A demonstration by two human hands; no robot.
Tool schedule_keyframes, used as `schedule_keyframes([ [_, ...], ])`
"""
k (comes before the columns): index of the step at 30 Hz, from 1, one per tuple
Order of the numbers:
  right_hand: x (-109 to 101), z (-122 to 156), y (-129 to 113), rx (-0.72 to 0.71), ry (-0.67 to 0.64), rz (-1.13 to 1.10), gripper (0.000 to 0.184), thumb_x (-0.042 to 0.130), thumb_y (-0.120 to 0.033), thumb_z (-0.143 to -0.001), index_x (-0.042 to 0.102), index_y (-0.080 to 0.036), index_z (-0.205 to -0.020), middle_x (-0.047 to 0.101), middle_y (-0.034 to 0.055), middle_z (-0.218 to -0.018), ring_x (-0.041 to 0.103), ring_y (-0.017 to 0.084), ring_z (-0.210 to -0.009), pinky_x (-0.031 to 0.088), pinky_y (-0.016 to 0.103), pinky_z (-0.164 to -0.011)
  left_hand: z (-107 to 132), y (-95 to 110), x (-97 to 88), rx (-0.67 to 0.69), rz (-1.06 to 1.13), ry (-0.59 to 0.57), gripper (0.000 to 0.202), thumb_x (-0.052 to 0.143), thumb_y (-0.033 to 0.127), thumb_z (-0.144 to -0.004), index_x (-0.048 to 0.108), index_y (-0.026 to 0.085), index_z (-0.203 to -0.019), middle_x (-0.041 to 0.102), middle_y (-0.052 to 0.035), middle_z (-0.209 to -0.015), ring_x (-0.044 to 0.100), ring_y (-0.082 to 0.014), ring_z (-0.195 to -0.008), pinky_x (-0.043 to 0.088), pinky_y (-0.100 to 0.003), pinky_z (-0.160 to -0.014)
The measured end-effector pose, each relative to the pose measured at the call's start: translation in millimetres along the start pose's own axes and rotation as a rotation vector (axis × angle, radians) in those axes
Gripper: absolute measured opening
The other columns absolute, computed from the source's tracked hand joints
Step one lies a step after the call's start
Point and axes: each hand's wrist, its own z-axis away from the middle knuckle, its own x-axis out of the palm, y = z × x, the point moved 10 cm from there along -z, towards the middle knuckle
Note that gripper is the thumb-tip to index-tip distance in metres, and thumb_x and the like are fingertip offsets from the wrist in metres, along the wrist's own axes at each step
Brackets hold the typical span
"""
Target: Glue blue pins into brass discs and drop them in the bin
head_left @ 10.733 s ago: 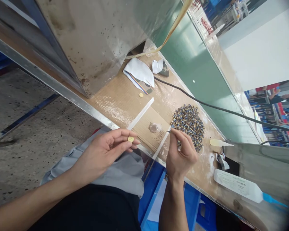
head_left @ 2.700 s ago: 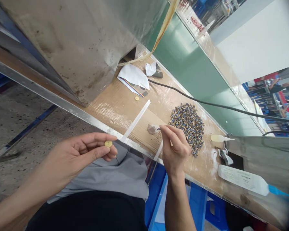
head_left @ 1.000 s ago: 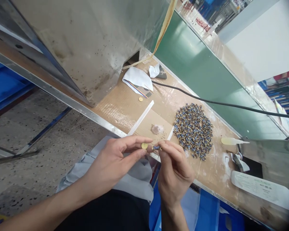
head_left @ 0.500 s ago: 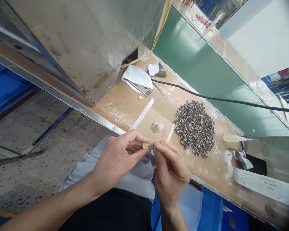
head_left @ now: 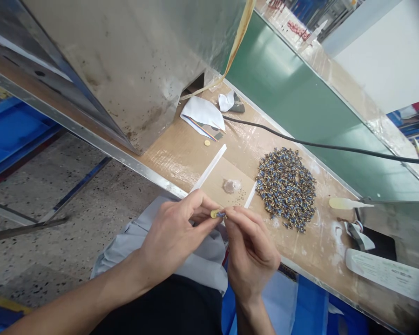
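Observation:
Over the table's front edge, my left hand (head_left: 176, 235) pinches a small round yellow disc (head_left: 214, 213) between thumb and fingers. A tiny blue-and-brass piece (head_left: 222, 215) sits against the disc's right side, with the fingertips of my right hand (head_left: 249, 246) closed on it. The fingertips hide how the two parts meet. Just beyond my hands stands a small clear plastic cup (head_left: 231, 186), with tiny loose bits (head_left: 242, 194) scattered beside it. A large heap of similar blue-and-brass pieces (head_left: 286, 186) lies to the right.
Another yellow disc (head_left: 207, 143) lies near white paper pieces (head_left: 202, 112). White strips (head_left: 209, 166) mark the tabletop. A black cable (head_left: 275, 132) runs along the green panel (head_left: 286, 88). A metal box (head_left: 118, 70) stands at left; a tapered bottle (head_left: 345, 203) and white container (head_left: 384, 272) lie at right.
The view has shifted slightly, so everything sits a little further right. Both hands keep their pinch; the disc appears turned slightly.

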Motion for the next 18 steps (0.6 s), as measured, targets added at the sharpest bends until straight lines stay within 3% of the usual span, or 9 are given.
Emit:
schedule_keyframes([
  [6,-0.3,0.0,-4.7,-0.039,0.007,0.041,0.03,0.082,-0.006,-0.104,0.088,-0.028,-0.125,0.086,0.0043,-0.12,0.084,0.019,-0.109,0.073,0.032,-0.095,1.8,3.7,1.0,0.059,-0.077,0.006,0.009,0.084,0.018,-0.107,0.077,0.025,-0.107,0.092,0.0079,-0.102,0.092,-0.0139,-0.097,0.068,-0.013,-0.08],
  [13,-1.8,0.5,-12.1,-0.109,0.035,0.106,0.035,0.082,-0.003,-0.103,0.087,-0.027,-0.127,0.085,0.0046,-0.119,0.084,0.02,-0.105,0.073,0.032,-0.091,10.3,16.9,6.4,0.266,-0.438,0.007,0.025,0.08,0.014,-0.11,0.073,0.024,-0.131,0.092,0.0039,-0.116,0.092,-0.0188,-0.1,0.069,-0.022,-0.09],
  [18,-2.4,0.2,-15.7,-0.14,0.049,0.133,0.034,0.082,0.0,-0.102,0.087,-0.024,-0.125,0.085,0.0044,-0.118,0.083,0.017,-0.104,0.072,0.029,-0.09,17.3,24.0,12.5,0.381,-0.571,-0.022,0.018,0.06,0.021,-0.122,0.068,0.02,-0.139,0.092,-0.0016,-0.109,0.091,-0.0217,-0.088,0.066,-0.027,-0.074],
])
